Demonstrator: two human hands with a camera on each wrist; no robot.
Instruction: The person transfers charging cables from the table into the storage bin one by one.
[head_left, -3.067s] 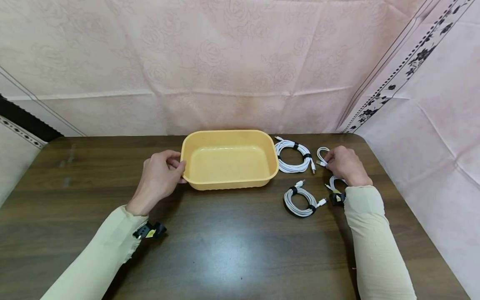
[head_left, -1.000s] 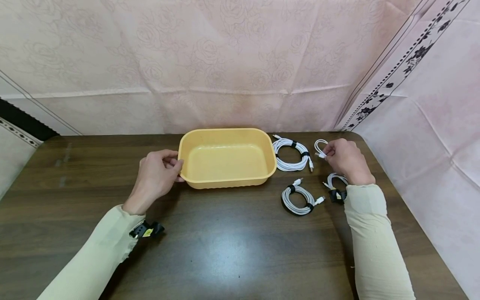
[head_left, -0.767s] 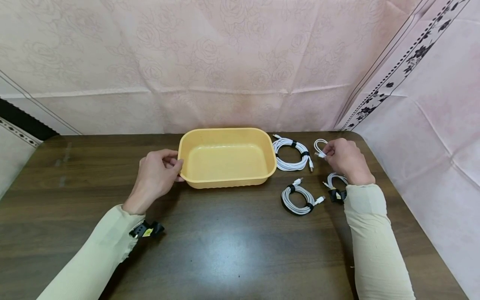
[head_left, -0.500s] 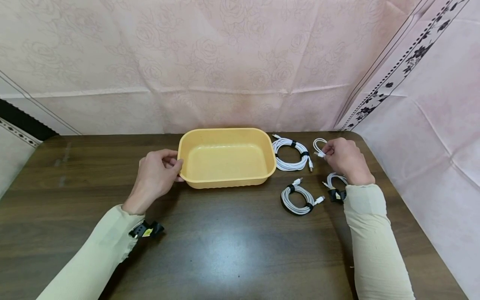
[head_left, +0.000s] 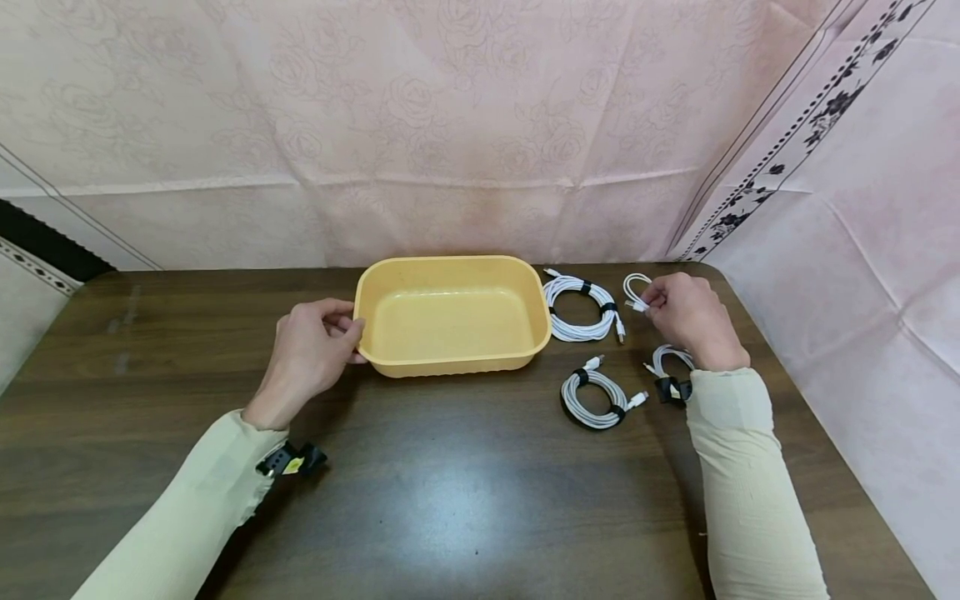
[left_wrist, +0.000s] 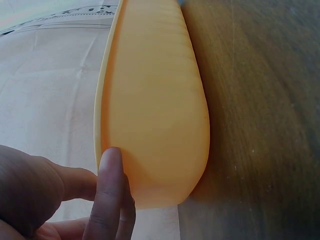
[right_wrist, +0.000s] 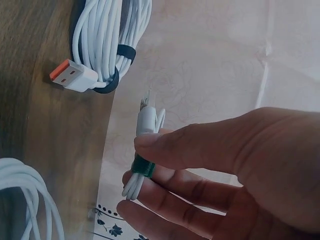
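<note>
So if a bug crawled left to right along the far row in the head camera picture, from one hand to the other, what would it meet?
Left hand's fingers → yellow tub → big white cable coil → small white cable → right hand's fingers.

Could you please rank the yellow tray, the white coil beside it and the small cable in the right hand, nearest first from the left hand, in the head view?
1. Yellow tray, its left end in the left hand.
2. White coil, just right of the tray.
3. Small cable, farther right, in the right hand.
</note>
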